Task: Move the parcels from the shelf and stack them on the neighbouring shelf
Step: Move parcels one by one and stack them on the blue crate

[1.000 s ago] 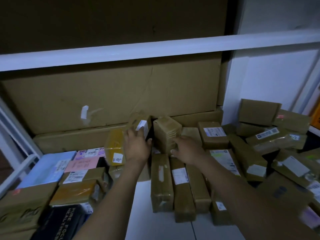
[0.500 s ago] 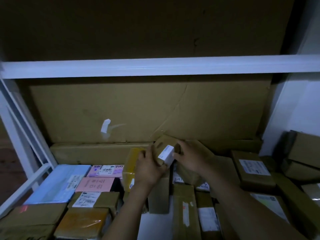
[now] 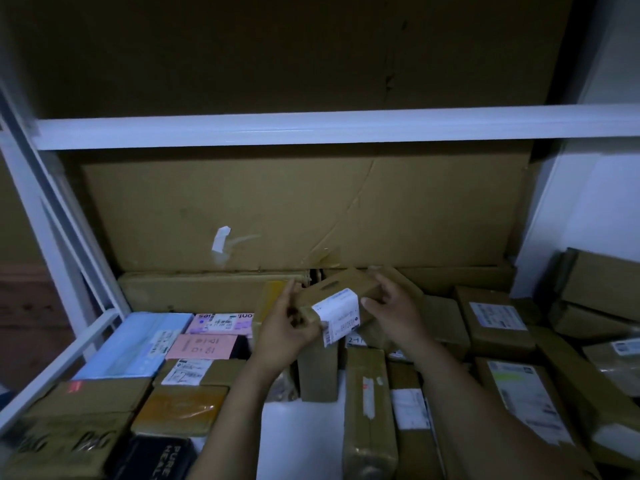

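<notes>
Head view, looking down into a dim rack. Both hands hold one small brown parcel point(image 3: 341, 289) up above the clutter, just in front of the big creased cardboard sheet point(image 3: 277, 216) lining the back. The left hand point(image 3: 282, 336) grips its near left end with curled fingers. The right hand point(image 3: 391, 315) clasps the right end, thumb on the front and fingers over the top. A white shipping label point(image 3: 341, 315) wraps round the parcel's front edge; it carries a barcode and small print too blurred to read.

Below, on the white shelf point(image 3: 298, 434), parcels lie packed close. To the left sit a pale blue packet point(image 3: 135, 344) and a pink one point(image 3: 204, 346) with characters I can't make out. Behind it a lilac packet point(image 3: 221, 322) shows upside-down fragments, "ies" and "ont". A black box point(image 3: 156, 459) at the lower edge reads "PURE HEAL", cut off. Beside it a brown carton point(image 3: 65, 445) bears dark lettering that looks like "P&G", though it is smeared. A yellow-wrapped parcel point(image 3: 180, 408) lies just behind the black box.

Under the right hand a handwritten "2-1" point(image 3: 356, 340) shows on a label. Further right, brown labelled boxes point(image 3: 498, 320) lie in a loose heap, their print illegible. A white rail point(image 3: 329, 128) crosses overhead.
</notes>
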